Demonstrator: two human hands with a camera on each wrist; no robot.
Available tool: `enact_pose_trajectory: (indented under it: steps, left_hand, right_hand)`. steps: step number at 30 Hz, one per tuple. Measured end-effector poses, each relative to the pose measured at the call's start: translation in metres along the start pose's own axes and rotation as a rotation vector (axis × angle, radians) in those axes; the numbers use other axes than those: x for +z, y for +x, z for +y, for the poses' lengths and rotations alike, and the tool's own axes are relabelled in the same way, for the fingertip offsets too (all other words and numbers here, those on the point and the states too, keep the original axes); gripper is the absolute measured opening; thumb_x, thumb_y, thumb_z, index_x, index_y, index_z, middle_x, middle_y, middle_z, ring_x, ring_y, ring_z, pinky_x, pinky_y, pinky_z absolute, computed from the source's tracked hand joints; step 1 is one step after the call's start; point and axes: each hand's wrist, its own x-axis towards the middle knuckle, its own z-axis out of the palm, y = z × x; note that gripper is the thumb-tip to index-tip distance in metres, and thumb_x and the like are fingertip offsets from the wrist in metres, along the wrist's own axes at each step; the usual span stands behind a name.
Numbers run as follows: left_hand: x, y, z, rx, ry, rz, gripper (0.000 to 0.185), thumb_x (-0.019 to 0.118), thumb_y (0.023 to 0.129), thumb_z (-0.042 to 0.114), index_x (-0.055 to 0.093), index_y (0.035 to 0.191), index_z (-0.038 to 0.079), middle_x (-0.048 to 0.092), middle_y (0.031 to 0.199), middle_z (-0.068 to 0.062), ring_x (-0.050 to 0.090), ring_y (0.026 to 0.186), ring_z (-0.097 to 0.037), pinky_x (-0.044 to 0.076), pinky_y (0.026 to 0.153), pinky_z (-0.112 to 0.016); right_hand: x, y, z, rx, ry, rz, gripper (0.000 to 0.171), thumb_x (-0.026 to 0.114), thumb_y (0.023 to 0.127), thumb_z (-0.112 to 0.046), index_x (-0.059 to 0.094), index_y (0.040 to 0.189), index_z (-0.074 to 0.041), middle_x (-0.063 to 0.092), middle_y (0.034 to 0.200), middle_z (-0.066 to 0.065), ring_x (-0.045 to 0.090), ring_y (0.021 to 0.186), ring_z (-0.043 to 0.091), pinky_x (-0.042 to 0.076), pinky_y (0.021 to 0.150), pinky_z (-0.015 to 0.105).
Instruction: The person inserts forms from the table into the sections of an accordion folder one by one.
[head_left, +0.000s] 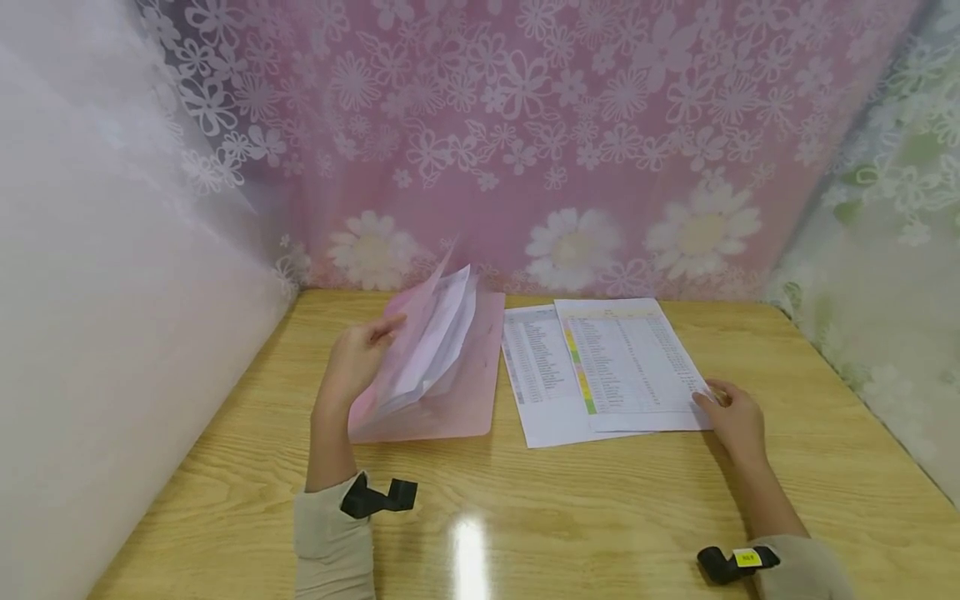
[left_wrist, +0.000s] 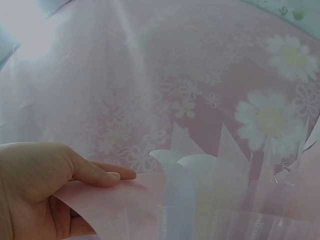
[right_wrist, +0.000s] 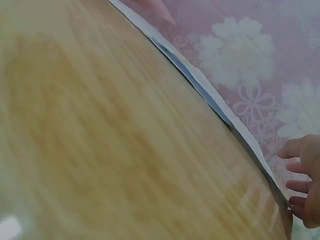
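A pink translucent folder [head_left: 457,400] lies on the wooden table [head_left: 570,517], left of centre. My left hand [head_left: 375,337] pinches its front cover and holds it lifted, so the white papers [head_left: 442,333] inside fan upward. In the left wrist view my left hand [left_wrist: 107,177] has its thumb on top of the pink cover [left_wrist: 135,197], with the white papers [left_wrist: 200,172] behind. Two printed sheets lie right of the folder, the top sheet [head_left: 630,367] overlapping the lower sheet [head_left: 536,379]. My right hand [head_left: 711,397] rests with relaxed fingers [right_wrist: 302,185] at the top sheet's near right corner.
A pink flowered curtain [head_left: 525,150] hangs right behind the table. A white curtain [head_left: 90,317] closes the left side and a greenish flowered one [head_left: 892,275] the right. Bare wood stretches along the table's front edge.
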Motion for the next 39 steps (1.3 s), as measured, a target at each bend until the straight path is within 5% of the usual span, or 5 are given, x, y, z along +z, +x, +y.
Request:
enact_pose_trajectory:
  steps: [16,27,39]
  left_hand:
    - [0.000,-0.002,-0.003,-0.028,-0.014,-0.029,0.033,0.044,0.096,0.007,0.057,0.126,0.005,0.057,0.122,-0.013,0.050,0.086,-0.024,0.036,0.070,-0.035]
    - [-0.002,-0.002,0.000,-0.021,-0.015,-0.023,0.033,0.045,0.095,0.006,0.058,0.125,0.004,0.059,0.117,-0.014,0.032,0.057,-0.020,0.032,0.057,-0.034]
    - [-0.003,-0.001,0.000,-0.023,-0.004,-0.018,0.032,0.046,0.095,0.006,0.058,0.125,0.005,0.059,0.118,-0.013,0.032,0.057,-0.020,0.032,0.057,-0.034]
  right_hand:
    - [0.009,-0.001,0.014,-0.121,-0.133,-0.020,0.062,0.063,0.087,-0.021,0.039,0.128,0.017,0.038,0.125,0.040,0.033,0.114,0.054,0.030,0.091,0.058]
    - [0.007,-0.006,0.007,-0.110,-0.172,-0.029,0.059,0.063,0.087,-0.017,0.038,0.128,0.017,0.036,0.126,0.040,0.032,0.115,0.055,0.027,0.092,0.058]
    - [0.008,-0.004,0.006,-0.125,-0.211,-0.007,0.057,0.064,0.084,-0.010,0.039,0.128,0.017,0.039,0.124,0.039,0.036,0.113,0.054,0.031,0.090,0.058]
